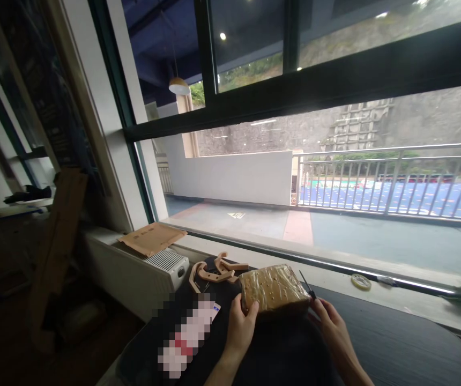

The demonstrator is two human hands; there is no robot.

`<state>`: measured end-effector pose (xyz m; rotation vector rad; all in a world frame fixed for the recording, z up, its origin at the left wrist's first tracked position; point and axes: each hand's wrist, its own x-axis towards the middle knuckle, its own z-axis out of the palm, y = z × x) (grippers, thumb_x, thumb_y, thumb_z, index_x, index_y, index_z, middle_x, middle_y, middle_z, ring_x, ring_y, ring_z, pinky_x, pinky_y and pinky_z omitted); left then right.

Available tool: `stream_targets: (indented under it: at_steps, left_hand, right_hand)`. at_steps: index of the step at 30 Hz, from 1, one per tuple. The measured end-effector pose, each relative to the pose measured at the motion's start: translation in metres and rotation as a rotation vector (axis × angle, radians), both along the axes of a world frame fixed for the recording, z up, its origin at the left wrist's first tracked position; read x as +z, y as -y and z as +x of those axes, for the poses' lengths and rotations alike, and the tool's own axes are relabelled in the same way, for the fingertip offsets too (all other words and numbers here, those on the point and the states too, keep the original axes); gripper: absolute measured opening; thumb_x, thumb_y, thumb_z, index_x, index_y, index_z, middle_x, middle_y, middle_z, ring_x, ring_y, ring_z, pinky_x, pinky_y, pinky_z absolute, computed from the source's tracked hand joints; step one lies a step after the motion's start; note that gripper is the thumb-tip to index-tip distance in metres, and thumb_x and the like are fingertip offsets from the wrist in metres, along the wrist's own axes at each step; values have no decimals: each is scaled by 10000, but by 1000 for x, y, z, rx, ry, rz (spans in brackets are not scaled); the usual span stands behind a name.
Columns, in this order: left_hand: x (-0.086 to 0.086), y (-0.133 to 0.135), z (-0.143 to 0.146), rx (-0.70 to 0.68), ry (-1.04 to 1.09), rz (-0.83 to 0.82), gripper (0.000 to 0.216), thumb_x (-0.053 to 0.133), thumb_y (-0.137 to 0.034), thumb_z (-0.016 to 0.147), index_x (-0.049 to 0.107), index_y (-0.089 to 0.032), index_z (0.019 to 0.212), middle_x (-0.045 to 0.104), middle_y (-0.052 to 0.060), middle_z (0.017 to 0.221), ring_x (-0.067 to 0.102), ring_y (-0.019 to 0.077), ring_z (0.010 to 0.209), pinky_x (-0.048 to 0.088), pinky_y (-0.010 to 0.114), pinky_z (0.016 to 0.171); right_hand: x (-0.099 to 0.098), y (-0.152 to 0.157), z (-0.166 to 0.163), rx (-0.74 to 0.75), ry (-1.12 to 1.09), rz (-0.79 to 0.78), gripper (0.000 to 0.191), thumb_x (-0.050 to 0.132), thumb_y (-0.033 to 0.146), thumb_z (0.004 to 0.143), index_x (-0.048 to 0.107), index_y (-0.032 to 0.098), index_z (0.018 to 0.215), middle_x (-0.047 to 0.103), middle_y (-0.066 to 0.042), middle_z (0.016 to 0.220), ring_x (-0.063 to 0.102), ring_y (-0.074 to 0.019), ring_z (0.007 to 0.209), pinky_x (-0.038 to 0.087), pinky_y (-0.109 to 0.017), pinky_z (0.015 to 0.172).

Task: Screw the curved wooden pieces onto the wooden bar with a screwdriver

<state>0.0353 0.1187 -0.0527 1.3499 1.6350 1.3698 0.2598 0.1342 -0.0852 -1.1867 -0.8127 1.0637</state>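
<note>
A brown block wrapped in clear plastic [275,288] lies on the black table [395,343]. My left hand [242,324] grips its near left corner, thumb on top. My right hand [332,321] is at its right edge, fingers closed on a thin dark tool [306,285] whose tip points up and away along the block's side.
Several curved wooden cut-out pieces [215,271] lie just beyond the block. A pixelated flat item [188,335] rests on the table's left part. A white heater [142,271] with cardboard [153,237] on top stands left. A tape roll [361,281] sits on the window sill.
</note>
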Motion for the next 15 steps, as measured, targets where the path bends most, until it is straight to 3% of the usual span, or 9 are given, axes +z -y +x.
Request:
stream_targets:
  at_steps: [3,6,8,10,13,15]
  left_hand:
    - [5,35,-2,-37,8,-33,441,553,-401,754,541,-114,1089,642,140,1083,599,264,1024,459,334,898]
    - [11,70,-14,-153,40,-125,355,582,-385,739,589,-150,1005,659,113,1044,597,274,1029,456,344,921]
    - [14,84,-24,-219,116,-154,385,604,-373,725,596,-159,1045,653,113,1095,581,284,1075,454,352,940]
    - [17,88,-31,-205,175,-161,510,634,-385,709,554,-157,1158,601,120,1217,514,295,1182,406,363,1005]
    - [20,83,-30,-62,219,-129,692,670,-431,687,468,-134,1278,469,135,1371,355,306,1317,296,369,1087]
    - [22,74,-24,-74,286,-78,714,663,-425,715,428,-115,1313,456,147,1376,364,296,1309,302,338,1074]
  right_hand:
    - [-5,23,13,17,-87,-40,465,710,521,636,657,169,936,724,-52,934,626,-297,1009,554,-349,808]
    - [-7,43,25,26,-147,-68,450,709,524,653,643,176,931,727,-60,938,607,-303,1049,559,-361,811]
    - [-7,49,25,32,-169,-84,456,711,525,659,633,177,944,729,-62,937,607,-302,1052,559,-363,818]
    - [-6,52,19,53,-181,-97,465,724,511,656,630,175,964,729,-64,942,609,-300,1050,556,-353,828]
    - [-5,56,9,101,-192,-124,493,743,498,640,631,171,992,723,-68,980,620,-307,1028,559,-342,827]
    - [-6,60,6,116,-198,-163,532,762,491,611,633,168,1014,713,-72,1023,635,-322,992,575,-334,793]
